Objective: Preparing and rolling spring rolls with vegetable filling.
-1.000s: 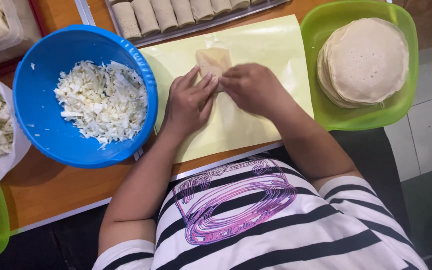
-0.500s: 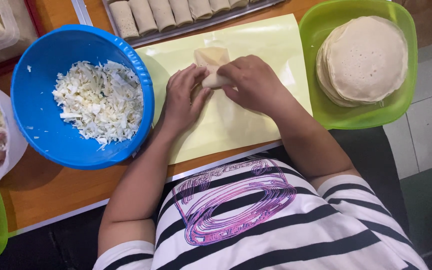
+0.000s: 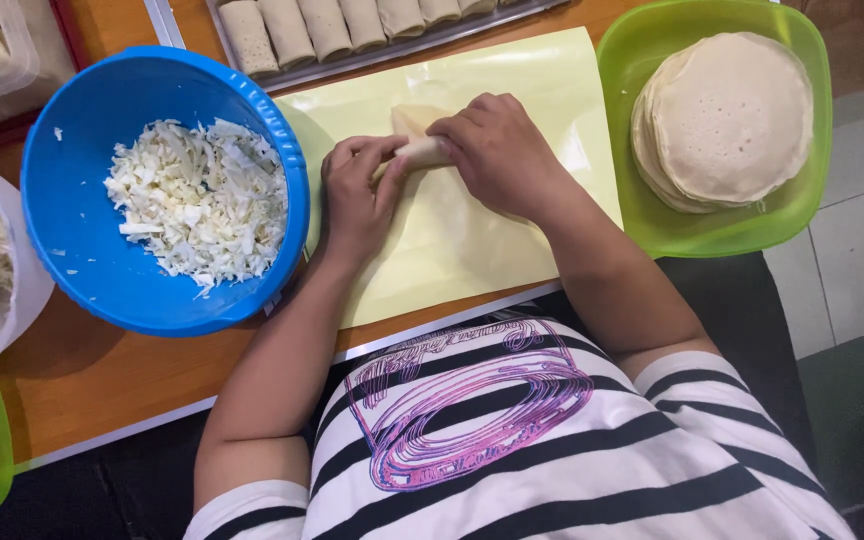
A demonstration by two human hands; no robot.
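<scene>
Pinching pale wrapper roll between left hand, right hand; both grips closed on it, over yellow sheet.

Blue bowl, pale yellow mat, green tray, black-and-white striped shirt

Bright, even light from above keeps the view sharp throughout, with soft shadows beside the round blue plastic bowl and mild glare on the pale yellow plastic sheet and the glossy green plastic tray.
</scene>
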